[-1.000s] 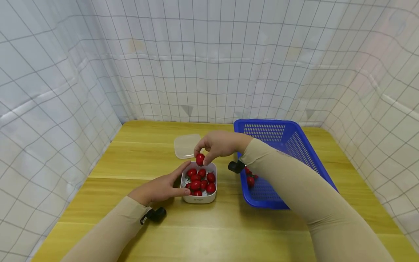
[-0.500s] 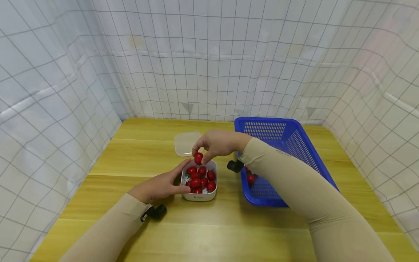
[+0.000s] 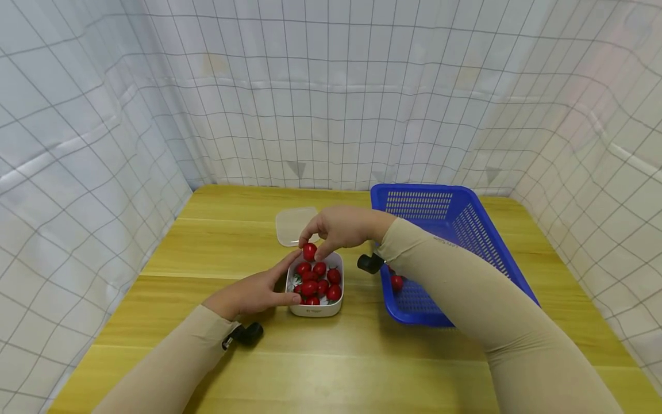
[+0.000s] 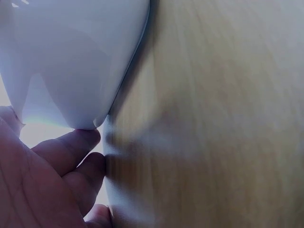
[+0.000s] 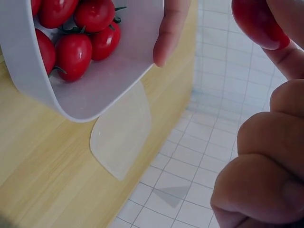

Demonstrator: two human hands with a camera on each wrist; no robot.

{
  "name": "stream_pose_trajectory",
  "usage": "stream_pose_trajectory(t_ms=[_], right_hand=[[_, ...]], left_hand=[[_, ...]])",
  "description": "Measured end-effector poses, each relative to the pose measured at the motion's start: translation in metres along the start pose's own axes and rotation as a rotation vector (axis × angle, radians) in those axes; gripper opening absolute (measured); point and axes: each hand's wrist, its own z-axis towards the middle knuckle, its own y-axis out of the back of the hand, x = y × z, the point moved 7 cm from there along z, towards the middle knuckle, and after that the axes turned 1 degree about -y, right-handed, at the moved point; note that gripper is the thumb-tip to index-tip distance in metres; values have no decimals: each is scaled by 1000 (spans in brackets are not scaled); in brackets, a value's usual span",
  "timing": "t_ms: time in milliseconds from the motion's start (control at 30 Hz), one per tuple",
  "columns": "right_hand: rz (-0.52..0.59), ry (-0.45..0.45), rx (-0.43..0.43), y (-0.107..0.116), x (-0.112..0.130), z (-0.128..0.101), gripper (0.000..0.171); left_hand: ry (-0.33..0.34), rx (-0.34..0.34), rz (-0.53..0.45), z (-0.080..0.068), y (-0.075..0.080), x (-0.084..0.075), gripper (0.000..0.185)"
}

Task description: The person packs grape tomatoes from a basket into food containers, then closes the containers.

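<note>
My right hand (image 3: 343, 226) pinches a red cherry tomato (image 3: 309, 252) between thumb and fingers. That cherry tomato (image 5: 260, 23) also shows at the top of the right wrist view. It is over the back left part of a white square box (image 3: 316, 311). Inside the box lie several cherry tomatoes (image 3: 309, 288), some with green stems. My left hand (image 3: 253, 294) holds the box at its left side, thumb at the front rim and index finger at the back. In the left wrist view, fingertips (image 4: 88, 137) touch the box's smooth white wall (image 4: 71, 71).
A clear flat lid (image 3: 293, 226) lies behind the box on the wooden table (image 3: 315, 368). To the right stands a blue perforated basket (image 3: 414, 319), partly behind the right forearm, with a few cherry tomatoes (image 3: 396, 283) at its left. Gridded white sheeting (image 3: 331, 115) surrounds the table.
My right hand has moved slightly to the left with the cherry tomato, from the box's back middle toward its back left corner. My left hand keeps its place on the box.
</note>
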Motion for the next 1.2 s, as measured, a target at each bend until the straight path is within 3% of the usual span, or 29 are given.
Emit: stream_pose_trajectory(t_ms=[133,233,433,500,633,733,800,967,1067,1200], right_hand=[[43,16,-4,0,-1,-4,43],[123,-16,-60,10,-12,-15,44],[208,-201,-292,38,-85,-61,31],[210,-267,-318,37,-115,-75,27],[183,-362,-264,20,-161,-90,18],[174,-407,-219,8,-179,-95,13],[156,-417,-195,2,-183,-94,15],[66,-387,-81,-17,-183,-83,41],[23,-391,-38,-28,-188,-78,41],[24,-427,-47,-34,-197,-76,35]], left_hand=[[-7,3,11,0,0,-1,104],[-17,2,7,0,0,-2,105],[-3,-13,18,1,1,1,106],[-1,-18,25,1,1,1,106],[-2,-13,20,2,0,2,106],[2,-10,9,2,0,3,106],[7,-12,3,2,1,3,106],[2,-9,16,1,0,4,105],[-2,-11,26,1,-1,3,105],[3,-17,34,2,-1,2,105]])
